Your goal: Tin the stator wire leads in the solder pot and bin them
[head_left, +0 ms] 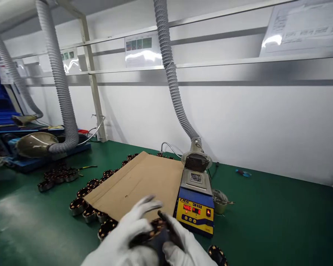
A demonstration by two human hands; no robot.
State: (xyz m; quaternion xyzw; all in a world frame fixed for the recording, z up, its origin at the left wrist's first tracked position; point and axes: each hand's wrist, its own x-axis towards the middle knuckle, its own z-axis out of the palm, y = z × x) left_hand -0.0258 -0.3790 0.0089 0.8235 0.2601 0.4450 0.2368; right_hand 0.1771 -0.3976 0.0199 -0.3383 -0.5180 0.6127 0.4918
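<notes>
My left hand (130,236), in a white glove, is closed round a dark ring-shaped part with copper-coloured spots (156,226), which looks like a motor stator. Its index finger stretches out over the part. My right hand (187,242), also gloved in white, is closed on a dark elongated thing (172,229) against the same part; blur hides its exact kind. Just beyond my hands lies a brown cardboard sheet (147,181) over rows of similar rings. A solder pot (195,207) with a lit red display stands to the right of the sheet.
Similar rings (77,206) line the cardboard's left edge, and one more (217,255) sits at front right. A fume duct (173,81) hangs over the solder pot. Beside the pot is a small tin (219,203). Blue-handled cutters (243,173) lie farther right on the green table (269,218).
</notes>
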